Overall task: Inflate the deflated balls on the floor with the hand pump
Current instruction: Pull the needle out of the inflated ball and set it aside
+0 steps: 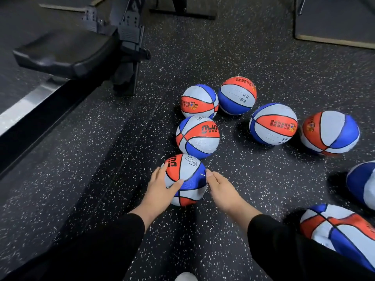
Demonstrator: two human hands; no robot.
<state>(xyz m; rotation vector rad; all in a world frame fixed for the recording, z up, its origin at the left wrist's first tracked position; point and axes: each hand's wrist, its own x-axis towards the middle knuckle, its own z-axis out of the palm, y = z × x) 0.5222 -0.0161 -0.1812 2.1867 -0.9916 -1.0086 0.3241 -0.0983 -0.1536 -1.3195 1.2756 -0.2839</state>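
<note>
A red, white and blue ball point(187, 175) sits on the speckled floor just in front of me. My left hand point(160, 187) grips its left side, fingers and thumb curved over the surface. At the ball's right edge, my right hand point(221, 189) pinches a thin metal needle point(203, 175) between thumb and fingertips, its tip against the blue panel. Two flattened, deflated balls lie at the right: one point(336, 230) by my right sleeve, another point(363, 183) cut off by the frame edge. No pump body is in view.
Several round balls of the same colours lie beyond, the nearest point(197, 136) touching the held ball. A black padded bench point(67, 51) with a metal rail stands at the left. A dark mat point(334, 21) lies at the back right.
</note>
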